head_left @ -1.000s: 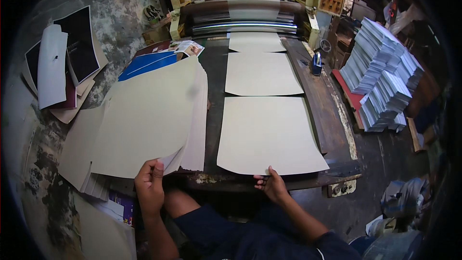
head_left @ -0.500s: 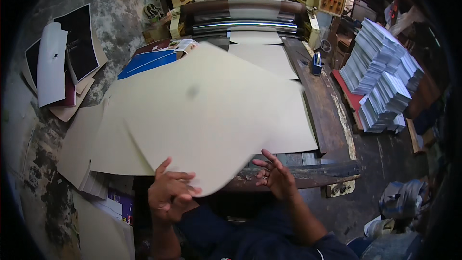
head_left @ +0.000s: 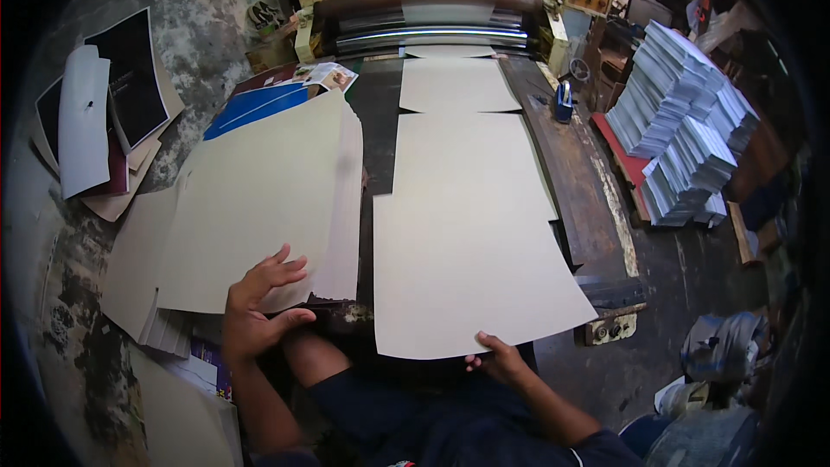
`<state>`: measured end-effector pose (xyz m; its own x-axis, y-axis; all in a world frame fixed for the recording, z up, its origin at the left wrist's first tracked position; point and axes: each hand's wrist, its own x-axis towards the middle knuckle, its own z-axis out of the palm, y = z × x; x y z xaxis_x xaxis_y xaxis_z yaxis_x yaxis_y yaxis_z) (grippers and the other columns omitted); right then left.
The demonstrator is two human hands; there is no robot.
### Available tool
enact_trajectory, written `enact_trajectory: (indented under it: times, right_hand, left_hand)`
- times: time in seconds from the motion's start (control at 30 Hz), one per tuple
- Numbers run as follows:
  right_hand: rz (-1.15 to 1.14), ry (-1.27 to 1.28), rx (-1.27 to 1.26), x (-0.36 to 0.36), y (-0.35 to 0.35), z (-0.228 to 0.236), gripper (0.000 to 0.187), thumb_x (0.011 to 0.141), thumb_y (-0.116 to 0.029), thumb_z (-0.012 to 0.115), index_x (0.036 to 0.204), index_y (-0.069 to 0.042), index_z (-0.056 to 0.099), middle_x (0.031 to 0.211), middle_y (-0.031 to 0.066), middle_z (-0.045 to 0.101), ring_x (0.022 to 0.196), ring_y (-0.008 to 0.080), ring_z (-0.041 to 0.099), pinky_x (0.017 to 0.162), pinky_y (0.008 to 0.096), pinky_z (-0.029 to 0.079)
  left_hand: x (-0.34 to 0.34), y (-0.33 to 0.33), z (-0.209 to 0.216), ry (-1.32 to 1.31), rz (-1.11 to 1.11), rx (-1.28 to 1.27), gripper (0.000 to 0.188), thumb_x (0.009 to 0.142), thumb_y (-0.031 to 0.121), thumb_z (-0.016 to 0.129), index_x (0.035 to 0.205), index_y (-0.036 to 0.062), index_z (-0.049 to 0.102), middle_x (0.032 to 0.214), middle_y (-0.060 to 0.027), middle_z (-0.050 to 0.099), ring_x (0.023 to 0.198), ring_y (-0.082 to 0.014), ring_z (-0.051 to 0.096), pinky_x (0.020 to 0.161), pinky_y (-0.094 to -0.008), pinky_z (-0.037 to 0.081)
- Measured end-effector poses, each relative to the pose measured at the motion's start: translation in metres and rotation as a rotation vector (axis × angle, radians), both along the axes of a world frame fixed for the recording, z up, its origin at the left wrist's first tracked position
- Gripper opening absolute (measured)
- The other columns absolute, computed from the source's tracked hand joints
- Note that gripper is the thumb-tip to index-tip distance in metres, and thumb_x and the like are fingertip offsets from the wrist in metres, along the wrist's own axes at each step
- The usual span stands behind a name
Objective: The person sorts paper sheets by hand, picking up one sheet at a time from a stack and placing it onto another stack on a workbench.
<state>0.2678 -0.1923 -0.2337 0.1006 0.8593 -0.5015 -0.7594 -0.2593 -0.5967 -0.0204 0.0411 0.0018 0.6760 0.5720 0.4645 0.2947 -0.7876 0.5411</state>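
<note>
A large cream sheet overhangs the near end of the dark machine bed. My right hand pinches its near edge, thumb on top. My left hand rests with spread fingers on the near corner of a stack of cream sheets lying to the left. Two more cream sheets lie in a row further up the bed, and another one hangs out of the roller machine at the far end.
Stacks of printed booklets stand on the floor at the right. Dark and white boards lie at the far left, a blue sheet behind the cream stack. A small blue object sits on the bed's right rail. Bags lie at lower right.
A sheet that both hands were swinging leftward half a second ago now lies on the left stack. My right hand has gone back to the bed and taken the near edge of another sheet.
</note>
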Motion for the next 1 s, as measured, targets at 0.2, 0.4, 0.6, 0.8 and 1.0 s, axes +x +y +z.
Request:
enact_trajectory:
  times: [0.2,0.4,0.6,0.8,1.0]
  right_hand:
    - [0.120,0.014,-0.053,-0.020,-0.035,-0.017,0.038,0.098,-0.035,0.049,0.117,-0.002,0.049,0.097,0.0175,0.063,0.076,0.0199,0.060,0.074,0.0396,0.053]
    - [0.111,0.065,-0.100,-0.031,-0.038,-0.001,0.041,0.099,-0.040,0.047,0.121,-0.005,0.046,0.098,0.0181,0.063,0.076,0.0184,0.059,0.076,0.0385,0.053]
    - [0.020,0.086,-0.081,-0.017,-0.007,0.000,0.044,0.100,-0.044,0.042,0.117,-0.003,0.048,0.095,0.0162,0.063,0.074,0.0181,0.058,0.079,0.0402,0.051]
    - [-0.055,0.050,-0.014,0.001,0.034,-0.007,0.047,0.099,-0.047,0.041,0.114,-0.003,0.049,0.094,0.0156,0.064,0.072,0.0178,0.057,0.078,0.0400,0.050]
    - [-0.221,0.003,0.086,0.010,0.066,-0.025,0.043,0.099,-0.043,0.044,0.114,-0.003,0.049,0.099,0.0161,0.063,0.073,0.0161,0.058,0.074,0.0378,0.051]
  left_hand:
    - [-0.009,0.017,-0.014,-0.113,-0.037,-0.449,0.046,0.065,0.016,0.086,0.105,0.0020,0.068,0.112,-0.0143,0.068,0.116,-0.0273,0.059,0.103,-0.0381,0.041]
    - [-0.015,0.022,-0.024,-0.265,-0.074,-0.672,0.038,0.076,0.022,0.080,0.103,-0.0014,0.067,0.111,-0.0148,0.068,0.115,-0.0254,0.059,0.101,-0.0369,0.042]
    - [-0.009,0.007,-0.024,-0.171,0.266,-0.631,0.037,0.097,0.030,0.056,0.102,-0.0049,0.067,0.090,-0.0095,0.068,0.089,-0.0125,0.060,0.084,-0.0268,0.046]
    - [0.018,-0.024,-0.031,-0.201,0.547,-0.324,0.041,0.101,0.030,0.046,0.099,-0.0066,0.064,0.077,-0.0050,0.063,0.079,-0.0083,0.052,0.075,-0.0249,0.044]
    - [0.018,-0.011,-0.033,-0.976,0.566,-0.556,0.040,0.102,0.029,0.046,0.097,-0.0083,0.061,0.091,-0.0086,0.065,0.088,-0.0138,0.058,0.084,-0.0291,0.046]
